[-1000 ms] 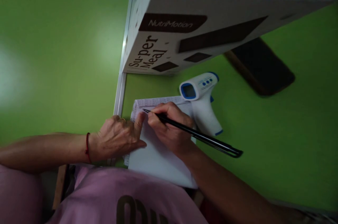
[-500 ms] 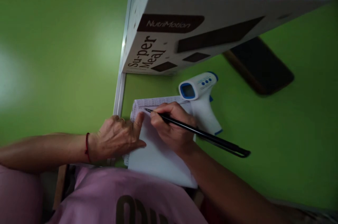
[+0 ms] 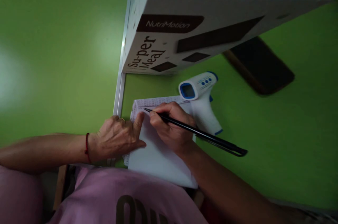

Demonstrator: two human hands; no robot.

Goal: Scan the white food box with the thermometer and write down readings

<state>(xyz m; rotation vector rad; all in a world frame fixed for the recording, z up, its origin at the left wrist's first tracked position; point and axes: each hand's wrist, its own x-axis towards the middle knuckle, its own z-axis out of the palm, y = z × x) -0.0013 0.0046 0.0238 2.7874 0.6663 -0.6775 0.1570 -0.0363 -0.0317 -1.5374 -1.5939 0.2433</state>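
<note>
My right hand (image 3: 174,125) is closed around a black pen (image 3: 204,135). The pen's tip is at the upper left of a white notebook page (image 3: 158,163), just under a sheet edge covered in small writing. My left hand (image 3: 117,139) rests on the page's left edge, thumb and one finger spread on the paper, the other fingers curled and partly hidden. Just right of the notebook's top lies a white and blue infrared thermometer (image 3: 203,85), its small screen turned toward me. Its handle sits beside my right hand.
A large white NutriMotion box (image 3: 163,9) stands beyond the notebook. Partly behind it, on the right, lies a dark phone-like object (image 3: 264,71). A metal strip (image 3: 119,94) divides the green tabletop (image 3: 66,58) left of the notebook.
The pen's rear end has shifted slightly left and up, and my right fingers have moved slightly with it. My left hand, the notebook and the thermometer have stayed in place.
</note>
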